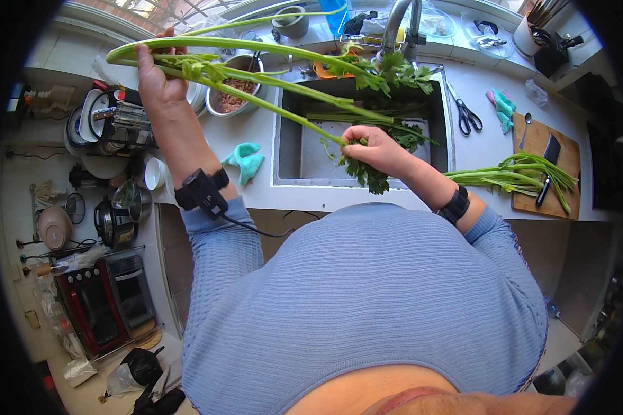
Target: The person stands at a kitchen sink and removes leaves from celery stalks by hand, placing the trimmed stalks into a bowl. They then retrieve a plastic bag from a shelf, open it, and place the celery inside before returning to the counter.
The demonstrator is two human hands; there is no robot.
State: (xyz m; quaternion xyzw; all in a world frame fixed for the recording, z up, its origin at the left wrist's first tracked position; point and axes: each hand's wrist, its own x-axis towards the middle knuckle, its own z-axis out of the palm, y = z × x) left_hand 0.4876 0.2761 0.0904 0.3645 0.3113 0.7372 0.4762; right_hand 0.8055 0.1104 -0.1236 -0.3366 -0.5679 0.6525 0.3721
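Raised at the upper left, my left hand (163, 78) grips the base of a bunch of celery (270, 47), whose long stalks fan out to the right over the sink. My right hand (376, 148) pinches the leafy end of the lowest stalk (290, 118) above the sink's front rim. Dark green leaves (368, 174) hang below those fingers. In the grey sink (303, 155) lie more celery stalks and leaves (418, 136), partly hidden by the held bunch. Another heap of celery stalks (490, 176) rests on the counter to the right, its ends across a wooden cutting board (524, 199).
A knife (550, 150) and a spoon (527, 124) lie on the board. Black-handled scissors (467, 116) sit right of the sink, under a tap (394, 26). Left of it are a green cloth (245, 162) and a bowl of reddish food (233, 96). A dish rack (130, 122) stands farther left.
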